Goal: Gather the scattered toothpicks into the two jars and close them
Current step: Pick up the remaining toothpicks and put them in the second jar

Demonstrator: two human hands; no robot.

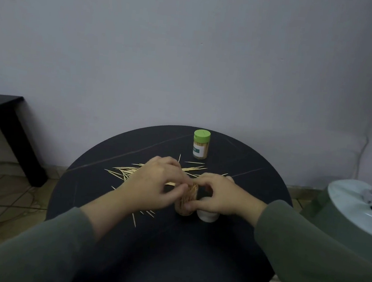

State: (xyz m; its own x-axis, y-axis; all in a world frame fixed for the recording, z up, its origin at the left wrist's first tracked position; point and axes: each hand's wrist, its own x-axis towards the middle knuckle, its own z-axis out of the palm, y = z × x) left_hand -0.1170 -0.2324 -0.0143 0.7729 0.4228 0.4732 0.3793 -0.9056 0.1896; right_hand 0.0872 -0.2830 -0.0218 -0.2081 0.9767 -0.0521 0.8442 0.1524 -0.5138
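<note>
Both hands — left hand [161, 182], right hand [219, 196] — grip the open jar [188, 200].

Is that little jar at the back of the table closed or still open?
Closed. The jar stands upright with its green lid seated on top, toothpicks visible inside.

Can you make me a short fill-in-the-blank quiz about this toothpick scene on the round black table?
The closed clear plastic jar at the back has a ____ lid.
Loose wooden toothpicks lie scattered on the round ____ table.
Both hands, left hand and right hand, meet at the open jar packed with ____.

Missing words: green; black; toothpicks
</note>
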